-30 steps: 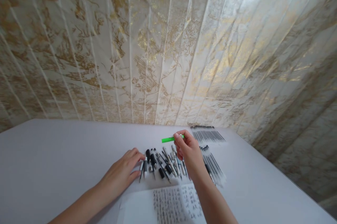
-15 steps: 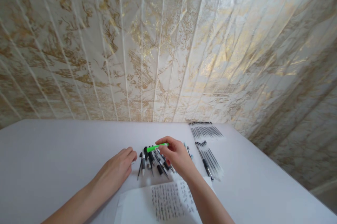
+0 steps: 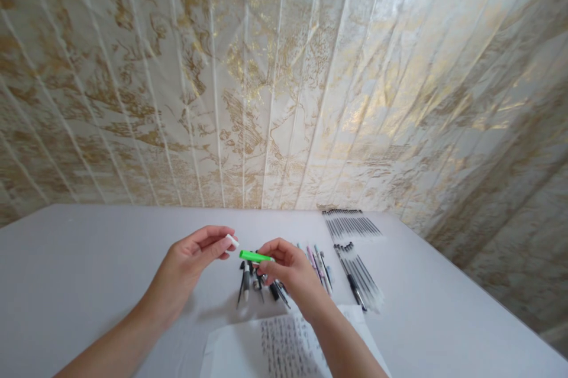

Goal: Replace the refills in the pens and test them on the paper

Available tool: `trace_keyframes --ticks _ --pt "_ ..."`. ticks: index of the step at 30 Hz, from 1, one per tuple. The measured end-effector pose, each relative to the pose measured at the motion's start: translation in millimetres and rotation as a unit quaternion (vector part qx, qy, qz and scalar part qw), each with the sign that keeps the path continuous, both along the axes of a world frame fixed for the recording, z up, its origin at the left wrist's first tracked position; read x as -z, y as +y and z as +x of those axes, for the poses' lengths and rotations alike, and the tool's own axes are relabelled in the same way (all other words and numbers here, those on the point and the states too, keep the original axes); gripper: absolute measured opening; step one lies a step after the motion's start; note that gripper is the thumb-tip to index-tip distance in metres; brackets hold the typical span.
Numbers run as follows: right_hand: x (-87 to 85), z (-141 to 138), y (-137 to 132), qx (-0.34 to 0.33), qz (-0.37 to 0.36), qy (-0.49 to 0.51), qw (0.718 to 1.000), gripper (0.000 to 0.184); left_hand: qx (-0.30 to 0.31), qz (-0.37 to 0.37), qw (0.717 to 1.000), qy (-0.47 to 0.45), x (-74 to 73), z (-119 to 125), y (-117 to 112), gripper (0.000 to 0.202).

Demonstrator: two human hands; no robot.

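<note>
My right hand (image 3: 288, 271) is closed round a bright green pen (image 3: 254, 257), held level above the table with its tip pointing left. My left hand (image 3: 190, 262) is raised just left of it, pinching a small white piece (image 3: 232, 241) between thumb and fingertips, a short gap from the green pen's tip. Below both hands lies a cluster of black and grey pens (image 3: 257, 286) on the white table (image 3: 89, 259). A few pastel pens (image 3: 317, 259) lie just right of my right hand.
Two rows of thin black pen refills (image 3: 350, 225) (image 3: 359, 274) lie at the right of the table. A sheet of paper with handwriting (image 3: 288, 345) lies at the near edge under my right forearm. A white and gold creased backdrop (image 3: 284, 82) rises behind the table.
My right hand carried the green pen leftwards and nearer. My left hand lifted off the table and now pinches a small white piece beside the pen's tip.
</note>
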State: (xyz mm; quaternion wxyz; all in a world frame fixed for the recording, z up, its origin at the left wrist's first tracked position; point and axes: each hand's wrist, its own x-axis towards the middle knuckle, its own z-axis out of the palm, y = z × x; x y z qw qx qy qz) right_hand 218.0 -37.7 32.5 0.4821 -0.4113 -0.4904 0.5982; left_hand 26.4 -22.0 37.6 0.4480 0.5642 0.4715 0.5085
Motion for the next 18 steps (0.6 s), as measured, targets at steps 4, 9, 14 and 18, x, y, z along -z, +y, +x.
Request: trace_keyframes --ticks 4,9,14,18 --pt "4.3 -6.5 -1.6 -0.004 -0.01 0.025 1.0 0.025 0.011 0.006 1.0 -0.001 -0.8 2.8 -4.2 0.029" --pt "6.0 -8.0 -2.0 0.014 -0.016 0.041 0.999 0.024 -0.004 0.019 1.0 -0.001 -3.2 2.2 -3.4 0.029" --pt "3.5 -8.9 -3.1 0.025 -0.017 0.05 0.998 0.025 -0.001 0.024 1.0 0.021 -0.2 2.0 -2.9 0.03" --pt "5.9 -10.9 -3.2 0.01 -0.029 0.057 0.998 0.028 0.011 0.082 0.993 0.086 1.2 4.5 -9.6 0.024"
